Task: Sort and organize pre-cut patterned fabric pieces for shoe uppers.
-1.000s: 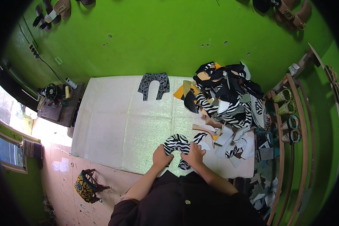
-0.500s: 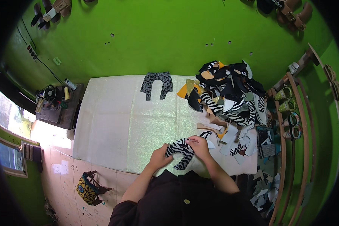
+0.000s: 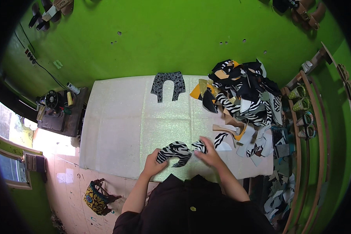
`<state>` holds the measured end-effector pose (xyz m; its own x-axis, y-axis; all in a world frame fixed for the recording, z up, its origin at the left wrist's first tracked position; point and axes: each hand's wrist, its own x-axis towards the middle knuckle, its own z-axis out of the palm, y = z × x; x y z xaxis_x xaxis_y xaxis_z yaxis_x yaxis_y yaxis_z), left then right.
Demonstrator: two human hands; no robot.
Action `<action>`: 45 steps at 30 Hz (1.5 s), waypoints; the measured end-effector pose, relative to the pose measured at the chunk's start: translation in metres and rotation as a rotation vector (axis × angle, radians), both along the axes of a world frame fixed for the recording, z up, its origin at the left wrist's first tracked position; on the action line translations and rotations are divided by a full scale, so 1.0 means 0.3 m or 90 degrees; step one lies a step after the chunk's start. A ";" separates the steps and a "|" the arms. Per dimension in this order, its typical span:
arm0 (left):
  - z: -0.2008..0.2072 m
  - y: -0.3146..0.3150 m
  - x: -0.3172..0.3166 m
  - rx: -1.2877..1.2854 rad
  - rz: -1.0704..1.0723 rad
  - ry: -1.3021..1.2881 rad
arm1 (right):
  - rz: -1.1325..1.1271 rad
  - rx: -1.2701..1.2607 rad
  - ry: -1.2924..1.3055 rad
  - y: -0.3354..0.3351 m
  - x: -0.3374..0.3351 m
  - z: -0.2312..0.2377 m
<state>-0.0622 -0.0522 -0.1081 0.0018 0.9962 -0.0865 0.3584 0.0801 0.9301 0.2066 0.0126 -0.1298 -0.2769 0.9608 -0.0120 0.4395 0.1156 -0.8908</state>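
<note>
At the near edge of the surface (image 3: 117,128), a pale glittery sheet spread wide, the person bends over a zebra-striped cut piece (image 3: 175,153). The left hand (image 3: 154,165) sits at the piece's left end, fingers curled down onto it, holding that end against the sheet. The right hand (image 3: 210,155) lies at the piece's right end, fingers stretched out fairly flat and pressed together over the striped edge. The piece arches between the two hands, close to the person's dark shirt.

Just right of the right hand lie a few loose scraps (image 3: 238,138), some striped, some tan and white. Farther right and toward the far edge rises a heap of cut pieces (image 3: 241,93) in black, zebra stripe, orange and grey, spilling over the right end of the surface. On the far edge, well apart from the hands, lies a dark speckled U-shaped piece (image 3: 167,85).

To the left of the surface stands a sewing machine (image 3: 52,101) on a low dark table, with a yellow thread spool beside it. On the floor near left sits a yellow patterned bag (image 3: 95,197). On the right, a curved wooden rack (image 3: 306,117) holds small shoe parts. The wall behind is bright green.
</note>
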 end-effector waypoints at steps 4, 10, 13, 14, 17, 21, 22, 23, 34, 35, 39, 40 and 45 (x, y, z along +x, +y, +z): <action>0.039 0.010 -0.024 -0.005 -0.039 0.028 | 0.065 -0.181 0.307 -0.015 -0.154 0.134; 0.065 0.015 -0.049 0.012 -0.028 0.071 | -0.028 -0.164 0.227 0.007 -0.254 0.112; 0.052 0.014 -0.033 0.013 -0.008 0.147 | -0.126 -0.141 0.251 -0.034 -0.286 0.055; 0.035 0.011 -0.029 0.027 -0.023 0.150 | -0.223 -0.096 0.321 -0.047 -0.296 0.024; -0.004 -0.021 -0.020 0.019 0.010 0.120 | -0.483 -0.083 0.465 0.003 -0.233 -0.084; -0.065 -0.069 -0.077 0.048 0.005 0.106 | -0.242 -0.119 0.079 0.043 -0.030 -0.095; -0.071 -0.072 -0.080 0.071 0.012 0.101 | -0.135 -0.079 -0.132 0.047 0.015 -0.092; -0.075 -0.074 -0.077 0.068 0.008 0.099 | -0.139 -0.082 -0.134 0.026 0.016 -0.106; -0.029 -0.014 -0.058 0.111 -0.052 0.176 | 0.021 -0.111 0.031 -0.061 -0.276 0.186; -0.040 -0.020 -0.061 0.110 -0.052 0.175 | -0.074 -0.067 0.060 -0.061 -0.282 0.170; -0.104 -0.070 -0.097 0.066 0.124 0.086 | -0.329 -0.091 0.172 0.072 -0.120 0.049; -0.105 -0.078 -0.101 0.083 0.169 0.056 | -0.229 -0.097 0.054 0.075 -0.048 -0.008; -0.078 -0.071 -0.104 0.097 0.127 0.056 | -0.016 -0.034 -0.278 0.021 -0.091 -0.011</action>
<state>-0.0934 -0.0735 -0.1315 -0.1975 0.9775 0.0734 0.4293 0.0189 0.9029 0.1793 0.0190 -0.1331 -0.2118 0.9619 -0.1730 0.7785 0.0591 -0.6248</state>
